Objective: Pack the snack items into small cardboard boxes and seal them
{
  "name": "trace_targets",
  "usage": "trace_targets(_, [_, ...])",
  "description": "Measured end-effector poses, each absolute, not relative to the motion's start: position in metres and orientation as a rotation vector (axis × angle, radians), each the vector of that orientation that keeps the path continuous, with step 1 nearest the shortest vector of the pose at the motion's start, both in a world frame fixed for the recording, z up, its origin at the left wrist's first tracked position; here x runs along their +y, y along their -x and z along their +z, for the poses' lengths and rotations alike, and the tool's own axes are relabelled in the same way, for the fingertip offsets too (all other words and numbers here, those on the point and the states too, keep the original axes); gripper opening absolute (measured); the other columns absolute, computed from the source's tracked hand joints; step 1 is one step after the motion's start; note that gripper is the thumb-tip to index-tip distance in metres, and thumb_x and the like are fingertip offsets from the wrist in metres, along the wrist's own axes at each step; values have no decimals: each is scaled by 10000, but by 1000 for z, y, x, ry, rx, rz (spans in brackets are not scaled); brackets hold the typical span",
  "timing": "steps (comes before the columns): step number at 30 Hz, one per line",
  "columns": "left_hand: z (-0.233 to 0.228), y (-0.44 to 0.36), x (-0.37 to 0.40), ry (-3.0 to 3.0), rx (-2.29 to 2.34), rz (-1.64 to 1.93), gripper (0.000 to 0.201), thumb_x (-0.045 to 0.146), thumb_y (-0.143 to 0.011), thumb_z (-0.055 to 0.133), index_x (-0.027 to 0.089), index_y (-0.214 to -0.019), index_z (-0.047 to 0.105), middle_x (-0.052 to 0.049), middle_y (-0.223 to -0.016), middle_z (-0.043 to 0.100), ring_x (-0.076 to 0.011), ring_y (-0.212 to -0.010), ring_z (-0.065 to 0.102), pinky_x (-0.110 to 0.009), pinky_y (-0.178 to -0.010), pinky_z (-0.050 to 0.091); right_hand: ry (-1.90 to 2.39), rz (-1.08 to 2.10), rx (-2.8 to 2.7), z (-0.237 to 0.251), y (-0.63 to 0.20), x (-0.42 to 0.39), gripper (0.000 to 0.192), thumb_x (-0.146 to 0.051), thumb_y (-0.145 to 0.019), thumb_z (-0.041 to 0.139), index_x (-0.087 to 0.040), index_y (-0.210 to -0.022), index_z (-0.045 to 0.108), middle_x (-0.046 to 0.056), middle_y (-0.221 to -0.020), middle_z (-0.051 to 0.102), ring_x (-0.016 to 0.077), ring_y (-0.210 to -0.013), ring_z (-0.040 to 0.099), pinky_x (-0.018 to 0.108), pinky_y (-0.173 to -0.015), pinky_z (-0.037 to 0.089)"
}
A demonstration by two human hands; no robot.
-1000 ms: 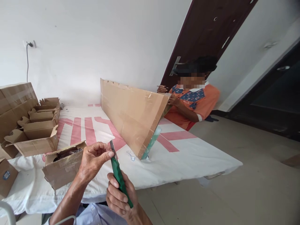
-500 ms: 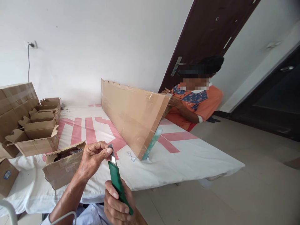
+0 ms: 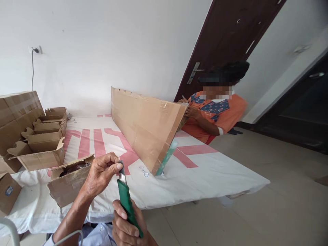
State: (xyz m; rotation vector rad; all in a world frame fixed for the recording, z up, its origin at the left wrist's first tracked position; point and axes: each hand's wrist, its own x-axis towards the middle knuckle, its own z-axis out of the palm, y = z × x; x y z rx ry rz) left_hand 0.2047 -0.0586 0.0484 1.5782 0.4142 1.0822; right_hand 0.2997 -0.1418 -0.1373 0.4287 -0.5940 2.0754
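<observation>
Near the bottom centre, the right hand (image 3: 126, 229) grips the green knife (image 3: 126, 201) by its handle, while the left hand (image 3: 102, 172) pinches its blade tip, just right of an open box (image 3: 68, 182).

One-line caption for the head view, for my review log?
Right hand grips a green utility knife while the left hand pinches its blade, beside an open cardboard box.

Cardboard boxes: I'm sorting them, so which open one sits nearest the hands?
The small open box beside the left hand, dark contents showing; the other open boxes sit farther back.
</observation>
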Motion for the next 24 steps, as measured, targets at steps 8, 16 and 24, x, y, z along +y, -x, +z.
trace_targets(8, [52,-206,-61,-1799,485,1202,560,636,-977,692,194,-647,594,-6,-586,597,-121,-535,532,-256,-555,408,-365,2086,-576,-135,-298,-142,491,-710,-1031,573,-248,-875,509,-157,-395,487,27,-206,113,138,-298,272])
trace_targets(16, [51,-212,-57,-1855,603,1217,670,726,-965,638,209,-562,499,23,-508,489,-112,-489,445,-269,-520,336,-416,2065,-542,-134,-296,-142,481,-681,-1049,570,-235,-877,523,-156,-403,489,19,-205,99,134,-297,269])
trace_targets(24, [45,-209,-37,-1388,522,1251,593,688,-920,727,206,-613,570,11,-587,515,-140,-555,505,-291,-581,407,-271,1956,-595,-128,-319,-139,503,-692,-1047,565,-231,-851,519,-164,-371,427,28,-229,112,134,-304,267])
